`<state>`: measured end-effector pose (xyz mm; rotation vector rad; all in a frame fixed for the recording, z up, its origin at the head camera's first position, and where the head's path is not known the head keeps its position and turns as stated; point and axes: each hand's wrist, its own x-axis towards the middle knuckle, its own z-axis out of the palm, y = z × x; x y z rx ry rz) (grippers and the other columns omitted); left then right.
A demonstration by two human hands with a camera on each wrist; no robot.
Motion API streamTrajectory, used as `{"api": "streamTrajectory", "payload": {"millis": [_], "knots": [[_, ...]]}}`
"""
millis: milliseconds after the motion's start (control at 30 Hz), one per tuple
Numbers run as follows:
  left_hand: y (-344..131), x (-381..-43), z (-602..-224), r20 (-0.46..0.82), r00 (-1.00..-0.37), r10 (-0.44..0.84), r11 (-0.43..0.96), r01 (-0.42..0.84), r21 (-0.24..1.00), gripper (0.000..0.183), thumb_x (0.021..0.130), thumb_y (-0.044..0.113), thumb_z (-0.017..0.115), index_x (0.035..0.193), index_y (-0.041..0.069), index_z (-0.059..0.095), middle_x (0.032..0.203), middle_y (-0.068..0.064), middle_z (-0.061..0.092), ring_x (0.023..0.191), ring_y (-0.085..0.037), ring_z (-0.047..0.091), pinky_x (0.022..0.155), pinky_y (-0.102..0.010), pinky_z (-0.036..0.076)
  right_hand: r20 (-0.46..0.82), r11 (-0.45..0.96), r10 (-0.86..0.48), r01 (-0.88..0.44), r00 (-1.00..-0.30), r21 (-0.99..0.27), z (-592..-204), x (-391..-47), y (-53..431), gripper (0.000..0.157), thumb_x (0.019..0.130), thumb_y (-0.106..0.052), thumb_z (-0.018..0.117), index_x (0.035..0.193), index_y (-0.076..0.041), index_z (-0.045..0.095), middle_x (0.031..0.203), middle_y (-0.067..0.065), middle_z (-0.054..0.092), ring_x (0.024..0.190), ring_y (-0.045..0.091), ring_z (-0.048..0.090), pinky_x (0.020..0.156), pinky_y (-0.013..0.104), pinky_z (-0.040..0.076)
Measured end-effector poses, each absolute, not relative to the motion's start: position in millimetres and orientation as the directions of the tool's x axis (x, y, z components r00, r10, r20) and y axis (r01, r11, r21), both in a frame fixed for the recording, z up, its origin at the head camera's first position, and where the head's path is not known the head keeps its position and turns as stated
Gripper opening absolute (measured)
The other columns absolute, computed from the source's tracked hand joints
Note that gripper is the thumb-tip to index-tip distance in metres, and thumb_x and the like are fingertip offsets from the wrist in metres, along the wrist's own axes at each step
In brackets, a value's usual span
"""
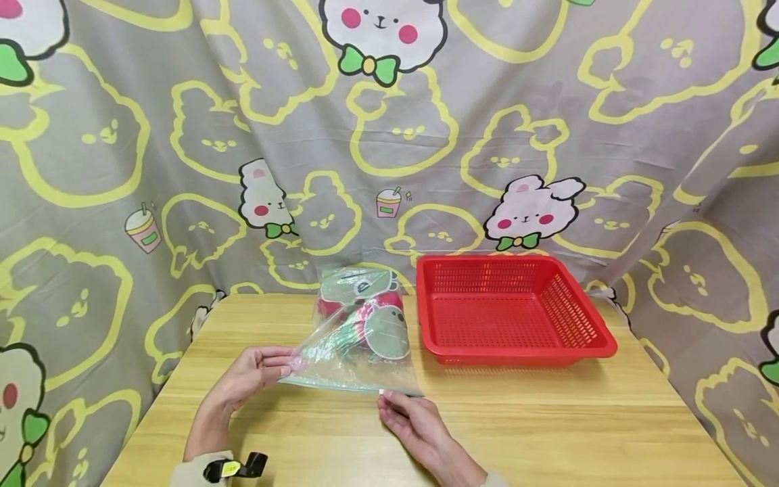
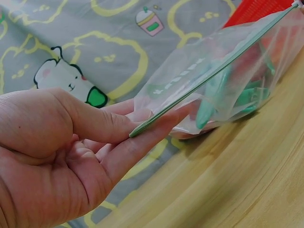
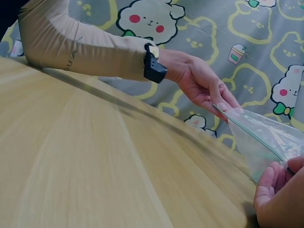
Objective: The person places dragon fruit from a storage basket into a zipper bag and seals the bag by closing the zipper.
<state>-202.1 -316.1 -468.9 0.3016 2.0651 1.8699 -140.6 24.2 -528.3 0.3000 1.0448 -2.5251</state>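
A clear zip bag (image 1: pixel 359 373) with a pale green zip edge lies in the middle of the table, its mouth towards me. Through the plastic show red and green contents (image 2: pixel 216 92); pale green cartoon shapes (image 1: pixel 386 331) show on its far part. My left hand (image 1: pixel 243 379) pinches the left corner of the zip edge between thumb and fingers, lifted off the wood in the left wrist view. Near the other end of that edge, my right hand (image 1: pixel 420 426) pinches the small white slider (image 1: pixel 381 391). The zip edge is stretched straight between both hands.
A red plastic basket (image 1: pixel 517 355) with slotted walls stands right of the bag, towards the back. Behind the wooden table (image 1: pixel 316 446) hangs a grey curtain (image 1: pixel 420 230) with cartoon prints. A black strap device (image 1: pixel 237 468) sits on the left wrist.
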Motion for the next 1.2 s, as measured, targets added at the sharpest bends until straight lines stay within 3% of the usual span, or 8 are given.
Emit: {"api": "streamTrajectory", "payload": {"millis": [667, 1200], "knots": [[-315.9, -201.4, -467.2, -0.113, -0.936, 0.335, 0.162, -0.061, 0.985, 0.049, 0.098, 0.000, 0.066, 0.137, -0.023, 0.047, 0.124, -0.024, 0.069, 0.101, -0.011, 0.071, 0.086, -0.027, 0.058, -0.356, -0.626, -0.282, 0.452, -0.891, -0.636, -528.0, -140.8, 40.6, 0.014, 0.098, 0.000, 0.064, 0.091, -0.002, 0.076, 0.090, 0.010, 0.076, 0.089, 0.016, 0.073, 0.087, 0.028, 0.058], [-316.9, -202.5, -468.9, -0.105, -0.931, 0.350, 0.167, -0.048, 0.985, 0.048, 0.099, 0.001, 0.066, 0.137, -0.023, 0.048, 0.127, -0.022, 0.068, 0.102, -0.010, 0.071, 0.086, -0.026, 0.058, -0.380, -0.612, -0.291, 0.477, -0.878, -0.631, -525.6, -140.9, 51.6, 0.016, 0.098, 0.000, 0.064, 0.090, -0.005, 0.076, 0.089, 0.009, 0.076, 0.088, 0.016, 0.072, 0.086, 0.030, 0.058]]}}
